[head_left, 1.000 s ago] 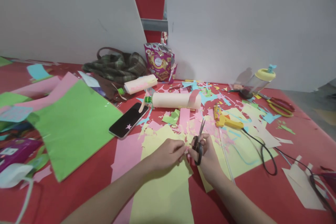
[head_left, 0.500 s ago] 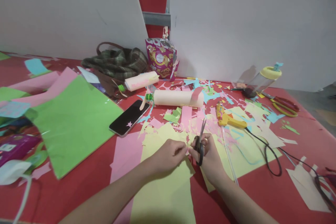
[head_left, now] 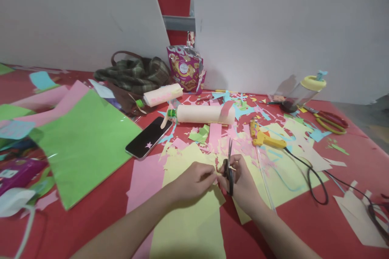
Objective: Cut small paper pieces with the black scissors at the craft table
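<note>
My right hand (head_left: 241,180) is closed around a small pair of scissors (head_left: 230,170) with dark handles, its blades pointing up and away from me. Pinched fingertips of my left hand (head_left: 199,180) meet my right fingertips just left of the scissors; a tiny scrap seems to be between them, too small to make out clearly. Both hands are above pale yellow paper (head_left: 188,226), which overlaps a pink sheet (head_left: 142,182). Small pink and yellow cuttings (head_left: 227,143) lie scattered beyond my fingers.
A paper-wrapped bottle (head_left: 205,114) lies behind the hands, with a phone (head_left: 148,137) to its left. On the right are a yellow glue gun (head_left: 267,139) with a black cord and larger scissors (head_left: 331,123). Green sheet (head_left: 91,149) covers the left; a snack bag (head_left: 185,68) stands behind.
The scissors in my right hand have turned slightly, their blades now nearer upright and a little further left. My left hand has barely moved; the view has shifted slightly.
</note>
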The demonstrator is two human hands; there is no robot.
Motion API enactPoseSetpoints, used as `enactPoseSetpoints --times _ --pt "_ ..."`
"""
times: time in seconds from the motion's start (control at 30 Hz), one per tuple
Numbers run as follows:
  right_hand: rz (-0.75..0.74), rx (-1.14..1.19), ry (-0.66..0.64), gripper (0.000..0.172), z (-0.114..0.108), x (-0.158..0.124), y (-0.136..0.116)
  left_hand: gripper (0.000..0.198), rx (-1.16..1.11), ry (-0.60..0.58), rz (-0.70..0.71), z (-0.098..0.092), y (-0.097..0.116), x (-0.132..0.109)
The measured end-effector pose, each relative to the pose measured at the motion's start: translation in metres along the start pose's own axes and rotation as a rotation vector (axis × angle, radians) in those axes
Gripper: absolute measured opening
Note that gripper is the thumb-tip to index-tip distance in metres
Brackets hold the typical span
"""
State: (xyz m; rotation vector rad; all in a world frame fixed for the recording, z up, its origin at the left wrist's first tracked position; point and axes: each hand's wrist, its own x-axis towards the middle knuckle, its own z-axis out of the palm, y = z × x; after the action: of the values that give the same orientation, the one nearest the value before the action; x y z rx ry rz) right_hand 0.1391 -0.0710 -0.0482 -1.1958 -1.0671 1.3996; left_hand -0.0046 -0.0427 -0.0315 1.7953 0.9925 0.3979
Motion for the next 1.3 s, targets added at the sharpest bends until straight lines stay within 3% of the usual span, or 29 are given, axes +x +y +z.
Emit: enactPoseSetpoints --times 0.47,0.9,1.3 --pt "0.034 0.060 0.061 0.035 0.002 0.001 -0.007 0.033 -0.041 0.101 -0.022 0.010 -0.008 0.000" --pt "0.056 0.075 0.086 0.037 0.003 0.001 -0.008 0.031 -0.203 0.036 -0.019 0.008 -0.008 -0.002" --pt "0.054 0.020 0.055 0.037 0.002 0.000 -0.007 0.026 -0.182 0.016 -0.027 0.006 -0.008 -0.001"
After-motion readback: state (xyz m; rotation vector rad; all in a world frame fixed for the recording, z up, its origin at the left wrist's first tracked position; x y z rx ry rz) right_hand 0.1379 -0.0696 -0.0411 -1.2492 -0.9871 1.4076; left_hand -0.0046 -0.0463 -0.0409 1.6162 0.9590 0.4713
